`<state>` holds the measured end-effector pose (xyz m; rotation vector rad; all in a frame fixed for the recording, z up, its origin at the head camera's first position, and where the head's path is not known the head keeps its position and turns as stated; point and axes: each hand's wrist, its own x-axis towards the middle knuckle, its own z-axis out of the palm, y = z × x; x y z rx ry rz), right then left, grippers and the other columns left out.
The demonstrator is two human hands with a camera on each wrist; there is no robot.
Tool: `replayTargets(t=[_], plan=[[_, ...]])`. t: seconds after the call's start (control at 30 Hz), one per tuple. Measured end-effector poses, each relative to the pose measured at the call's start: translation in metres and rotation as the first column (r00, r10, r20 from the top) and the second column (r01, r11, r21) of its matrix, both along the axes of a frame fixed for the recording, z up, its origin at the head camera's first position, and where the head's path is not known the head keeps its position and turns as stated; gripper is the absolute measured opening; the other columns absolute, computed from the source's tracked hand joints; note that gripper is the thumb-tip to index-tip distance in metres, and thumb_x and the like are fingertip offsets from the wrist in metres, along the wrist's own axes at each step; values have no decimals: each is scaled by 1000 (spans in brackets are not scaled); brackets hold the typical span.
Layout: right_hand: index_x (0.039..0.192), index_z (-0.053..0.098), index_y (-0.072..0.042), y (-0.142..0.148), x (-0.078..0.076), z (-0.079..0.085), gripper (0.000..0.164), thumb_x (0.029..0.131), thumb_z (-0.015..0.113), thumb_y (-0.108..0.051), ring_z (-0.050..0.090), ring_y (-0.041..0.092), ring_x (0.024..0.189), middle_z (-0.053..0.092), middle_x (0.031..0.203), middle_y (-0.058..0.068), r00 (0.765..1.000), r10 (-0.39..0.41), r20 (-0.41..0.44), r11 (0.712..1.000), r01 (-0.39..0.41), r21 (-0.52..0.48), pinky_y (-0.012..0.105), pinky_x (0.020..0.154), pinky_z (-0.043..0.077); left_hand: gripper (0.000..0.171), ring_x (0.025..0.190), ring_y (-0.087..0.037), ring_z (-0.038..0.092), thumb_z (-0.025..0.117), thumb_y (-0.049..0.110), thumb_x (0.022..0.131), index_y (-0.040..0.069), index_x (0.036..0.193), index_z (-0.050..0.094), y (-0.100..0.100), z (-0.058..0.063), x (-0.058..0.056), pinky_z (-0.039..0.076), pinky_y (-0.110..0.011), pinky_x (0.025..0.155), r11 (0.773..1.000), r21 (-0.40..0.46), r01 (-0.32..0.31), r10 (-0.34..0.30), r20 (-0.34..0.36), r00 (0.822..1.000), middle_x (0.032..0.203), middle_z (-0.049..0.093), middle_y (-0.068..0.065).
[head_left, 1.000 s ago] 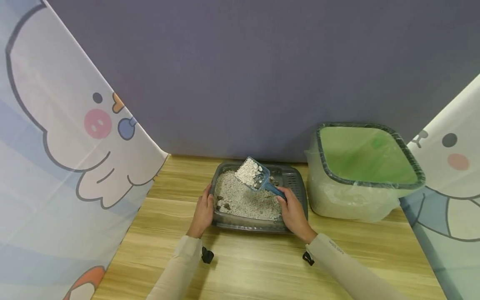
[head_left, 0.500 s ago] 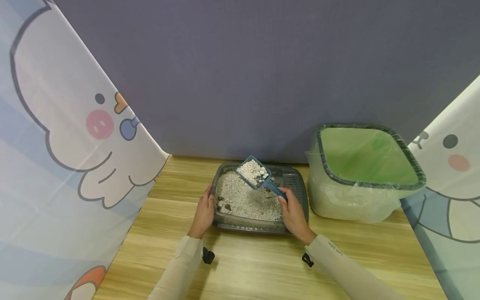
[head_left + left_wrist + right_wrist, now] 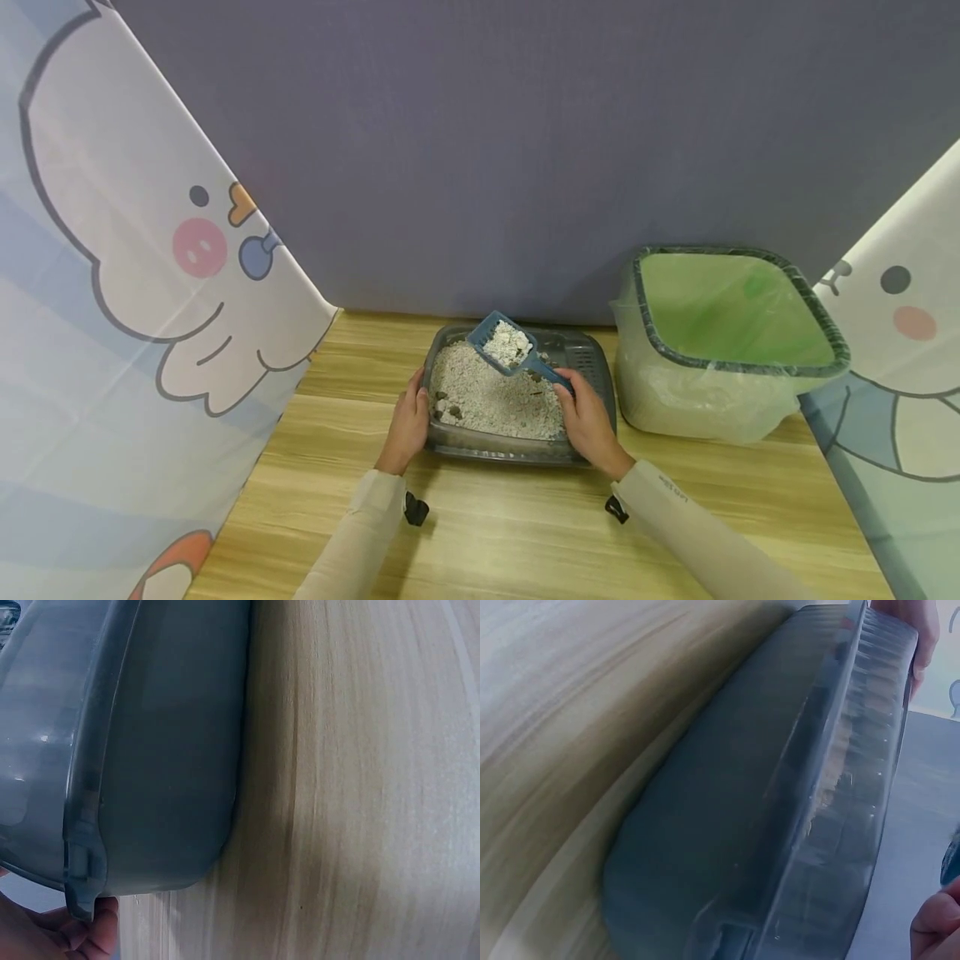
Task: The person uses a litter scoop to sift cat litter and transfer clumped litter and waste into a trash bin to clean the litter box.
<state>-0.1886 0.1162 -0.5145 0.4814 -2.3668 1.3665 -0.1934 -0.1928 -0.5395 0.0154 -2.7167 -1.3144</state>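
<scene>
A grey litter box (image 3: 491, 452) filled with pale cat litter (image 3: 498, 407) stands on the table. My left hand (image 3: 407, 427) grips its left rim; in the left wrist view the curled fingers (image 3: 101, 934) are at the rim's corner. My right hand (image 3: 590, 425) grips the handle of a blue litter scoop (image 3: 536, 363), held tilted above the litter. White litter and clumps lie in the scoop's head, with its slots partly showing. Several dark clumps (image 3: 441, 407) lie in the litter at the left. In the right wrist view only part of my right hand (image 3: 936, 926) shows, at the lower right.
A green-white bin (image 3: 697, 404) lined with a clear bag stands right of the litter box, its dark rim higher than the box. A grey-purple wall (image 3: 480, 167) closes off the back. Cartoon-printed sheets (image 3: 135, 250) hang at both sides of the wooden table (image 3: 495, 533).
Litter in the scoop has dwindled, baring the slots near its front edge. The scoop has shifted slightly over the box. My left hand stays on the rim.
</scene>
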Motion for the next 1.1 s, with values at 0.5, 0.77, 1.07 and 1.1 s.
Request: replayTargets(t=[0.5,0.77,1.07,1.1], plan=[[123,54,-8,2,-1,3,27,97,53,-13,40,14,65,47,89,2,998,-51,-38,999,51,-10,30,57,36,47,104,-37,49,24,28,106,15,151,24,-1,1,-4,37,-58,86,1000,-9,-1,1,-16,1000,111,52,-22],[126,56,-6,3,0,5,30,101,47,-20,39,12,56,47,82,-1,999,-42,15,999,42,-12,29,52,36,47,101,-36,50,24,28,106,16,151,23,-1,0,-3,38,-56,83,1000,-19,0,0,-4,1000,110,52,-21],[112,67,-1,7,-3,7,23,99,51,-11,39,9,56,48,71,-4,993,-17,-116,999,21,32,29,56,36,47,103,-38,49,23,29,106,17,151,24,0,1,-2,38,-57,85,1000,-17,-5,5,1,1000,111,51,-23],[112,67,-1,7,-3,8,23,99,50,-11,38,8,55,48,71,-4,994,-7,-113,999,10,32,29,56,37,47,103,-38,49,23,29,106,17,151,23,0,1,-1,38,-57,85,1000,-17,-3,3,-1,1000,109,51,-22]])
